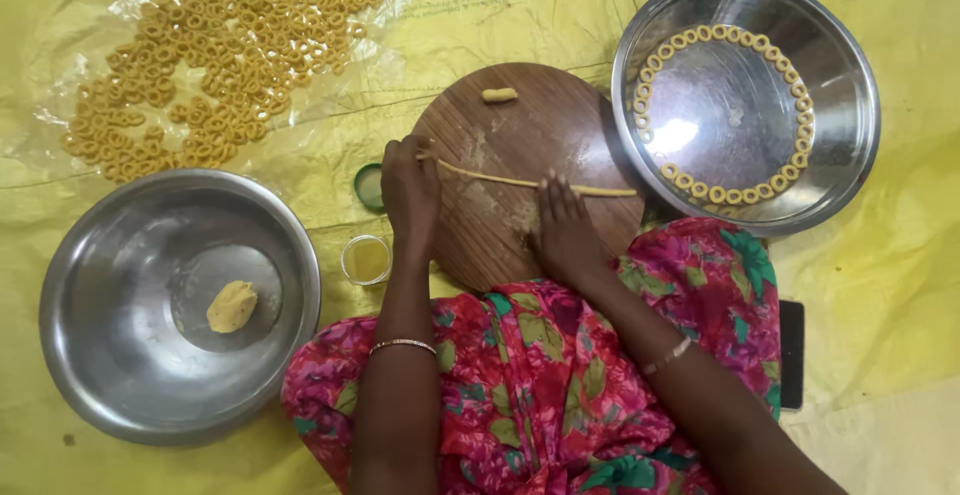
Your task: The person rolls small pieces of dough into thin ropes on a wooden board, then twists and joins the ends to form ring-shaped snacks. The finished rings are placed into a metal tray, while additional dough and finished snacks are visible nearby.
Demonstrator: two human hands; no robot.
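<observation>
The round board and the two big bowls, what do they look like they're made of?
The board looks like wood, brown with a visible grain and a dull, floury finish. Both hands, left and right, press a thin dough rope on it. The left bowl and the right bowl look like steel, probably stainless: silvery, shiny, mirroring the light.

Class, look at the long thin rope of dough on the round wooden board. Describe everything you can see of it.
The dough rope is a pale yellow, smooth-looking strand, thin and fairly even, lying flat and nearly straight across the round wooden board, sloping slightly downward to the right. Its right end reaches the board's edge beside the steel plate. The left hand covers its left end and the right hand rests fingertips on its middle. A short stub of dough lies apart, higher on the board.
</observation>
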